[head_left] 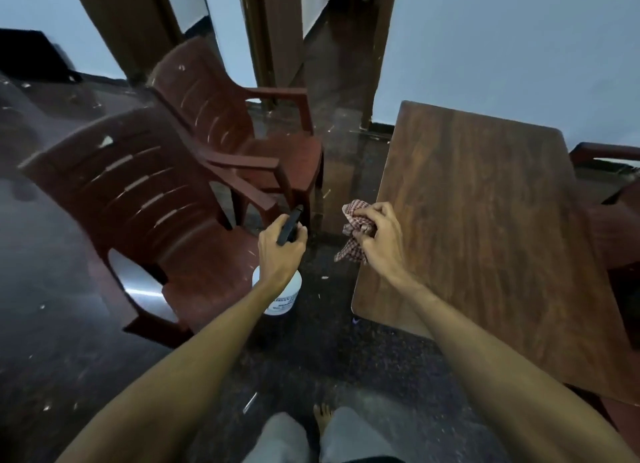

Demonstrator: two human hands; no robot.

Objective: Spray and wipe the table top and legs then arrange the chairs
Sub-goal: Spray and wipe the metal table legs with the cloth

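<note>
Head view: the left hand grips a white plastic spray bottle by its black trigger, off the left edge of the brown wooden table top. The right hand clutches a red-checked cloth at that edge, likely for wiping.

Head-worn camera (wide-angle), forward and down, near the table

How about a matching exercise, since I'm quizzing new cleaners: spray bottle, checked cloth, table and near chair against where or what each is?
Things:
1. spray bottle
2. checked cloth
3. table
4. near chair

Descriptions:
a. reddish-brown plastic, at the left
b. gripped by the left hand
c. wood-grain top, at the right
d. bunched in the right hand

Pairs: 1-b, 2-d, 3-c, 4-a
</note>
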